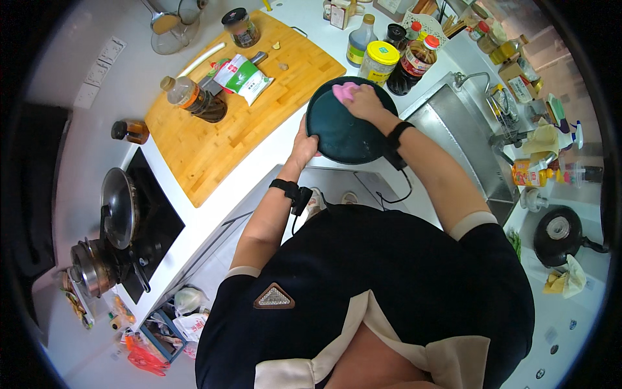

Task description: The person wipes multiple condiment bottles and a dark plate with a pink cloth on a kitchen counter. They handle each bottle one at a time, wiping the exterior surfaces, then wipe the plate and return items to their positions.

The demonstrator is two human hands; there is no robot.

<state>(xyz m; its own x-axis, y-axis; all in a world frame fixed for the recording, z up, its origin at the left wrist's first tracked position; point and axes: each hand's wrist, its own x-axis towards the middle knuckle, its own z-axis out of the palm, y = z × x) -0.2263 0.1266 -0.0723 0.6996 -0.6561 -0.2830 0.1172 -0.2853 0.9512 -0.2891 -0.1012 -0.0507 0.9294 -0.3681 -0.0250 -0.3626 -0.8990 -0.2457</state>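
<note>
A round, dark green, shallow pan-like dish [346,135] is tilted up in front of me, over the counter's front edge. My left hand [303,144] grips its left rim, with the thumb over the edge onto the inner face. My right hand [367,105] presses a crumpled pink cloth [343,91] against the upper part of the inside. Some fingers of the right hand are hidden behind the cloth. A few pale specks show on the dark surface. Whether the dish has a handle cannot be seen.
To the left, a wooden cutting board [272,123] carries a cleaver, a white-green packet [243,78] and a bottle [194,100]. Sauce bottles and a yellow-lidded jar [380,59] stand just beyond the dish. A steel sink [447,120] lies right, a stove with lidded pan [120,207] left.
</note>
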